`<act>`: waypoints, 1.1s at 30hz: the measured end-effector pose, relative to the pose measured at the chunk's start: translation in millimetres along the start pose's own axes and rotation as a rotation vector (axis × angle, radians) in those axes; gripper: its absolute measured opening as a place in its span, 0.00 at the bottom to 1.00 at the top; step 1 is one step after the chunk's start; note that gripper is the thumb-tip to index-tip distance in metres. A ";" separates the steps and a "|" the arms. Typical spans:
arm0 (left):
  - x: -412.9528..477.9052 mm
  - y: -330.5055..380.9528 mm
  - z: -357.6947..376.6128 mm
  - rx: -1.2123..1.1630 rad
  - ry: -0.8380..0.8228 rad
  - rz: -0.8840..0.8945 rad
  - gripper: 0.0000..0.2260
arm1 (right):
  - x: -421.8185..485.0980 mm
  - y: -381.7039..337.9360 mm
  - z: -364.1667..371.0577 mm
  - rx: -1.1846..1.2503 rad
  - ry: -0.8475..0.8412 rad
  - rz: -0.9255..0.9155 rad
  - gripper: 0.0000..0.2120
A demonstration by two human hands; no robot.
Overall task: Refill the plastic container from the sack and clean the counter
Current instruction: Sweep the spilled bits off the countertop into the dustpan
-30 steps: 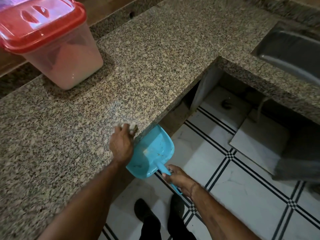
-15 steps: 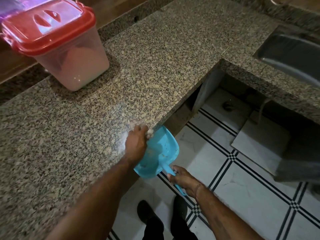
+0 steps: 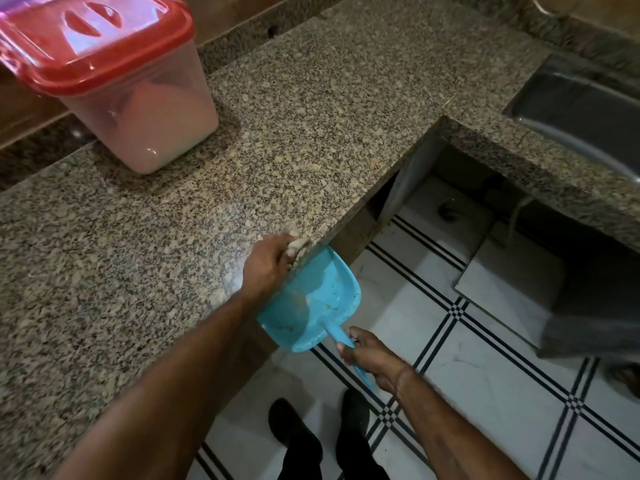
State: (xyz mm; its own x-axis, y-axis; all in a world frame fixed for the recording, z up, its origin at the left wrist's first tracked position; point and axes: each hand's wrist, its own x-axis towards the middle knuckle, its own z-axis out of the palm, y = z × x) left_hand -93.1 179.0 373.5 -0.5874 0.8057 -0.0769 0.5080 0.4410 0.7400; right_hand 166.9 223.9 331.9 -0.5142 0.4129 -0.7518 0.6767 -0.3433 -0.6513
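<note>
Plastic container (image 3: pixel 138 109), red lid (image 3: pixel 93 39) shut, pale powder inside, well behind dustpan (image 3: pixel 311 303). Dustpan, few crumbs inside, gripped by right hand (image 3: pixel 372 358) fingers; left hand (image 3: pixel 266 265) fingers curled around cloth (image 3: pixel 299 245) at surface (image 3: pixel 311 133) edge.

We are in a home kitchen. We see a speckled granite counter (image 3: pixel 311 140) that turns a corner, with a steel sink (image 3: pixel 585 112) set into it on the right. Near the wall a clear plastic container (image 3: pixel 138 109) with a red lid (image 3: pixel 93 39) stands on the counter, filled with a pale powder, the sort of tub we keep dry food in. Below the counter the space is open, and the floor (image 3: pixel 502 393) is white tile crossed by thin black lines. A blue dustpan (image 3: pixel 311 303) sits at the counter edge.
</note>
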 end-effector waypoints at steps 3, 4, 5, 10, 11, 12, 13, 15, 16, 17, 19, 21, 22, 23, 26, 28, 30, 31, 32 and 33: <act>-7.4 -8.3 7.3 0.199 -0.036 0.071 0.13 | -3.1 3.2 3.7 0.010 0.014 0.013 0.08; -13.9 -12.5 6.8 0.235 -0.020 0.095 0.12 | -3.7 3.3 6.2 0.002 0.022 0.016 0.10; -21.1 -14.9 6.3 0.264 -0.007 0.114 0.11 | -5.2 2.8 8.7 -0.007 0.025 0.017 0.12; -68.4 -5.7 23.1 0.432 -0.056 0.220 0.16 | -11.4 8.0 17.3 -0.033 0.015 0.021 0.11; -80.5 -0.9 27.5 0.421 -0.053 0.201 0.17 | -14.1 10.4 17.5 -0.037 0.006 0.026 0.10; -90.7 1.3 32.0 0.386 -0.038 0.147 0.16 | -15.8 14.6 16.9 -0.045 0.000 0.031 0.10; -101.3 2.7 34.4 0.315 0.014 0.056 0.14 | -18.3 17.2 16.6 -0.063 -0.011 0.035 0.09; -124.2 -1.2 30.5 0.154 0.151 -0.177 0.08 | -24.2 21.3 15.0 -0.144 -0.053 0.012 0.11; -134.4 -4.7 27.2 0.136 0.197 -0.228 0.06 | -23.4 24.5 12.5 -0.178 -0.087 -0.005 0.13; -147.2 -10.9 24.5 0.140 0.236 -0.258 0.06 | -21.3 28.3 9.9 -0.216 -0.140 -0.024 0.12; -183.9 -21.9 19.0 0.131 0.323 -0.366 0.08 | -20.7 36.5 7.0 -0.300 -0.265 -0.062 0.05; -218.4 -29.6 17.3 0.136 0.371 -0.459 0.08 | -24.1 40.8 8.6 -0.359 -0.349 -0.091 0.10; -241.4 -30.8 18.9 0.111 0.411 -0.524 0.10 | -31.1 42.3 12.1 -0.394 -0.404 -0.099 0.15; -260.1 -32.1 21.7 0.062 0.460 -0.573 0.13 | -36.6 43.4 16.5 -0.416 -0.450 -0.106 0.16; -320.4 -31.2 31.9 -0.118 0.653 -0.740 0.16 | -49.8 52.3 34.9 -0.543 -0.584 -0.129 0.05; -365.1 -30.6 36.9 -0.188 0.768 -0.866 0.09 | -56.8 62.2 53.0 -0.625 -0.653 -0.138 0.02; -421.2 -36.9 46.6 -0.277 0.940 -1.004 0.09 | -75.4 74.6 80.4 -0.698 -0.746 -0.123 0.02; -447.9 -40.2 51.2 -0.322 1.019 -1.055 0.11 | -87.0 80.8 93.9 -0.733 -0.780 -0.114 0.05; -475.8 -42.9 55.3 -0.370 1.071 -1.106 0.13 | -99.4 87.6 107.9 -0.765 -0.810 -0.112 0.08; -505.1 -51.0 63.4 -0.427 1.118 -1.140 0.15 | -111.7 95.5 122.0 -0.796 -0.847 -0.107 0.12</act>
State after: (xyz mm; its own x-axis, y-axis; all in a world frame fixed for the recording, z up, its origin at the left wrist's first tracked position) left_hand 217.6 -225.4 332.3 -0.7429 -0.5846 -0.3262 -0.5630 0.2820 0.7768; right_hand 224.7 42.1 341.1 -0.5726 -0.3906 -0.7208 0.5932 0.4095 -0.6931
